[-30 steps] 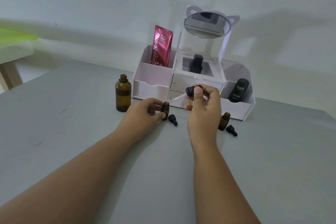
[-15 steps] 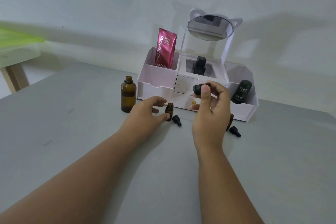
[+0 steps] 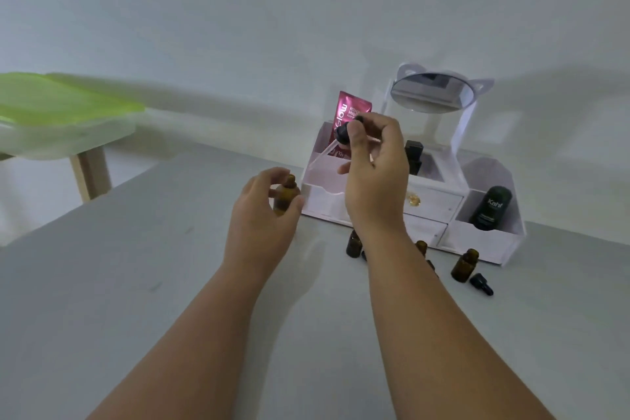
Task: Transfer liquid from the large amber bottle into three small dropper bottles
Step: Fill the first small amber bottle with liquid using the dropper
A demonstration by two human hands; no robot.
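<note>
Under both hands lies a grey table [image 3: 136, 283], and beyond the right hand [image 3: 375, 174] stands a white organiser [image 3: 477, 244] with a mirror [image 3: 431, 95] on top. Lower and further left, the left hand [image 3: 262, 218] curls its fingers and thumb round the large amber bottle [image 3: 284, 196], which stands upright. Raised above it, the right hand pinches the black bulb of a dropper [image 3: 342, 135] between thumb and fingers, the glass tube slanting down toward the left hand. Just left of the right wrist stands the first small bottle [image 3: 354, 245]; to its right stand the second small bottle [image 3: 421, 246] and the third small bottle [image 3: 464, 266]. A black dropper cap [image 3: 481, 284] lies beside the third.
</note>
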